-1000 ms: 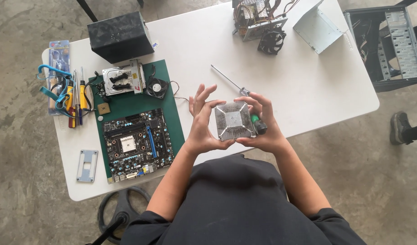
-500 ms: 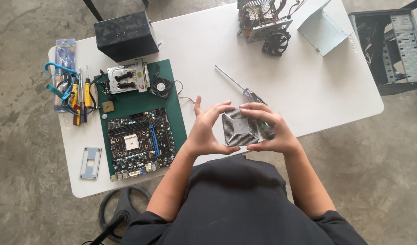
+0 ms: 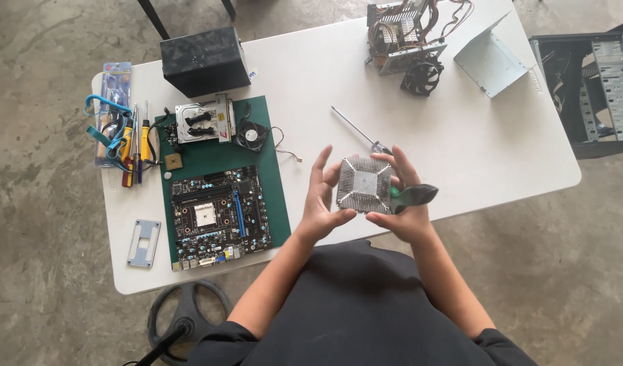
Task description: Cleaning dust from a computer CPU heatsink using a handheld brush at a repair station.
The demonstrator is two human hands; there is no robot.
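A round finned metal heatsink (image 3: 363,183) is held above the white table (image 3: 474,135), base plate facing up. My left hand (image 3: 320,200) supports its left edge with fingers spread upward. My right hand (image 3: 401,200) grips its right side and lower edge. A screwdriver (image 3: 386,163) with a green and black handle lies on the table under my right hand, its shaft pointing up-left. To the left, a motherboard (image 3: 218,213) lies on a green mat (image 3: 271,183).
Hand tools (image 3: 125,139) lie at the table's left end beside a black box (image 3: 204,59). A small fan (image 3: 252,135) and a drive (image 3: 201,122) sit on the mat. A metal bracket (image 3: 144,242), a wired power supply with fan (image 3: 409,47), a metal panel (image 3: 491,61), and an open computer case (image 3: 592,88) on the floor.
The heatsink has been turned in my hands, and its flat base now faces the camera more squarely. My left fingers have opened upward along its edge.
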